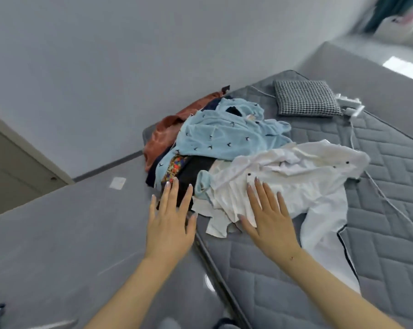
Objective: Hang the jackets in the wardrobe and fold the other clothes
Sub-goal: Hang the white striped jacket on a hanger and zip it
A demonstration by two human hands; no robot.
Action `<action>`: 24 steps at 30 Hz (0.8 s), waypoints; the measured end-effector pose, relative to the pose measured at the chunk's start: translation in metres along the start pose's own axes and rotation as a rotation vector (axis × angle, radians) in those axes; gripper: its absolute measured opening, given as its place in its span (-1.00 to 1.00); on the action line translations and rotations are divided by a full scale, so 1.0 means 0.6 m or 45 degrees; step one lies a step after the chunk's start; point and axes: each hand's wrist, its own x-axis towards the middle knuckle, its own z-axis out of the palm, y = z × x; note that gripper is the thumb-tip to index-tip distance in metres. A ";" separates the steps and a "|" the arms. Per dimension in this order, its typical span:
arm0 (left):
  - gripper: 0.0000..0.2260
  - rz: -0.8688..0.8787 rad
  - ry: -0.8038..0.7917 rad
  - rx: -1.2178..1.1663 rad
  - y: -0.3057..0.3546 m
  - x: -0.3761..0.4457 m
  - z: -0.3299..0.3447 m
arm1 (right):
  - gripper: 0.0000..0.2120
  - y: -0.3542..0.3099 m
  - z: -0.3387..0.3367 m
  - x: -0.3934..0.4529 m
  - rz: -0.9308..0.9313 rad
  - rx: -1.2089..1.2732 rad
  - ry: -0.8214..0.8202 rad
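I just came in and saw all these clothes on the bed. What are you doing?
A person reaches both open hands toward a heap of clothes on a grey mattress. The left hand is at the dark clothes at the heap's edge; the right hand is over a crumpled white shirt. Nothing is folded or picked up yet.

dark garment (196,172) mostly buried, window corner (400,22) blurred
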 end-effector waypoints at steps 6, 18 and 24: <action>-0.43 0.379 -0.196 -0.075 0.148 0.158 0.120 | -0.33 0.187 0.044 -0.019 0.428 0.003 -0.054; -0.44 0.728 -0.616 0.064 0.297 0.493 0.537 | -0.37 0.394 0.327 0.138 0.951 0.095 -0.179; -0.23 0.598 -0.695 0.248 0.304 0.608 0.742 | -0.38 0.406 0.484 0.166 1.054 0.213 -0.240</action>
